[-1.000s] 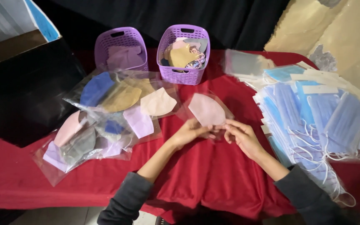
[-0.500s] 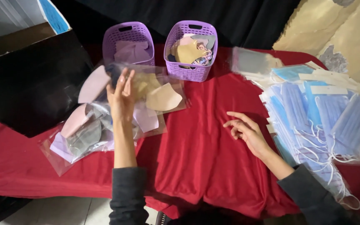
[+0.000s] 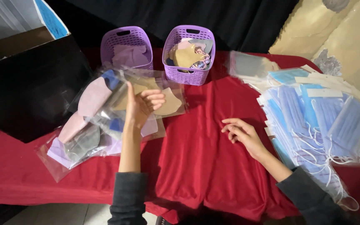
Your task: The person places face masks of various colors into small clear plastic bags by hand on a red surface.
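From the head camera, I am seeing the left hand reaching forward, fingers loosely curled, resting on the pile of bagged masks and gripping nothing. The right hand is lying relaxed, half-open and empty, on the red cloth.

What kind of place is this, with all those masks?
Probably a small table for sorting or packing face masks. A red cloth covers it, cloth masks in clear bags lie by the left hand, blue surgical masks are stacked beyond the right hand, and two purple baskets hold more.
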